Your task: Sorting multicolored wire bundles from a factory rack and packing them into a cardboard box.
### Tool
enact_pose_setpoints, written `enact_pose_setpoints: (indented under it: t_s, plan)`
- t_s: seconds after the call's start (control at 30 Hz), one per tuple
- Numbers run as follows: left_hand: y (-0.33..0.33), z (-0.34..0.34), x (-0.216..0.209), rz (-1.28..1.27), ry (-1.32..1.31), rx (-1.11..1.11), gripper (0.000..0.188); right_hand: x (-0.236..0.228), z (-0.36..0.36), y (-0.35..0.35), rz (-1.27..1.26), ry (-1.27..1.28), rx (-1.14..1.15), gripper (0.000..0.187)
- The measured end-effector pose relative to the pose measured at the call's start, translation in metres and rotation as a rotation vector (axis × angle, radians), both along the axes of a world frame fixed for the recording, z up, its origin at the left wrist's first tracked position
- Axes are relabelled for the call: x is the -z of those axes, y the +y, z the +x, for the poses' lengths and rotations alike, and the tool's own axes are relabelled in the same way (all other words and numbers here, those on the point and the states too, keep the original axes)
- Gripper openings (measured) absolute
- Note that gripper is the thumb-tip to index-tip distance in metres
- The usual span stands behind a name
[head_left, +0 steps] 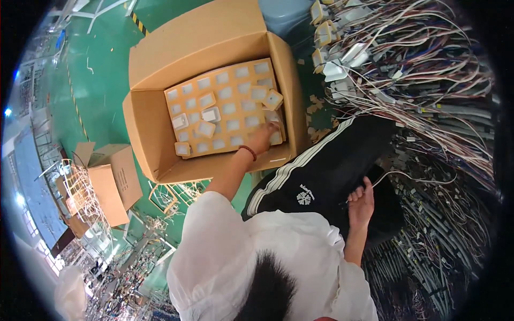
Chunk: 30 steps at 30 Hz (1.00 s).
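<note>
My left hand (261,139), a dark red beaded bracelet on its wrist, reaches into an open cardboard box (214,35). Its fingers are bent down at the right side of a tan sheet (221,92) with rows of pale square pockets. Whatever they grip is hidden. Several small tan-rimmed pieces lie loose on the sheet, one (273,99) just beyond the hand and a white block (210,114) near the middle. Beside my black trouser leg (321,176), my right hand (361,206) is curled, with a thin white wire (399,172) running from its fingertips.
Bundles of cables and wires (412,80) crowd the right side, with white connectors (348,61) at their near ends. A smaller open carton (115,184) with wire harnesses (88,198) stands at left. Scraps (316,107) litter the green floor (101,69). A blue-grey container (286,16) sits behind the box.
</note>
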State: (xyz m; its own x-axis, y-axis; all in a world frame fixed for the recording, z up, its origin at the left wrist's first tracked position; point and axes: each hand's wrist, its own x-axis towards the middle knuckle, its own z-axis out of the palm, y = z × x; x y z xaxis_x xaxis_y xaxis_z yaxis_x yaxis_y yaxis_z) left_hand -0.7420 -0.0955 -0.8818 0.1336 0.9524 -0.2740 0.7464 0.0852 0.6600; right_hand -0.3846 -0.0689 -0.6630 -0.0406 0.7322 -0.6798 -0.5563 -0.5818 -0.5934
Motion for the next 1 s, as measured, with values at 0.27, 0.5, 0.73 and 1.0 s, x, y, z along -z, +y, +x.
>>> enact_pose_setpoints:
  t_s: [0.27, 0.5, 0.73, 1.0]
  plan:
    - [0.030, 0.025, -0.027, -0.280, 0.076, 0.042, 0.034, -0.009, -0.004, -0.028, -0.032, -0.297, -0.139, 0.018]
    - [0.044, 0.018, -0.212, 0.012, -0.626, -0.600, 0.026, -0.048, 0.021, -0.014, 0.055, -0.317, -0.072, 0.019]
    - [0.052, 0.167, -0.280, -0.383, -1.187, -0.041, 0.052, -0.062, -0.004, 0.000, 0.316, 0.142, 0.131, 0.013]
    - [0.052, 0.261, -0.272, -0.320, -1.289, 0.150, 0.041, -0.060, 0.045, -0.031, 0.401, 0.335, 0.475, 0.016]
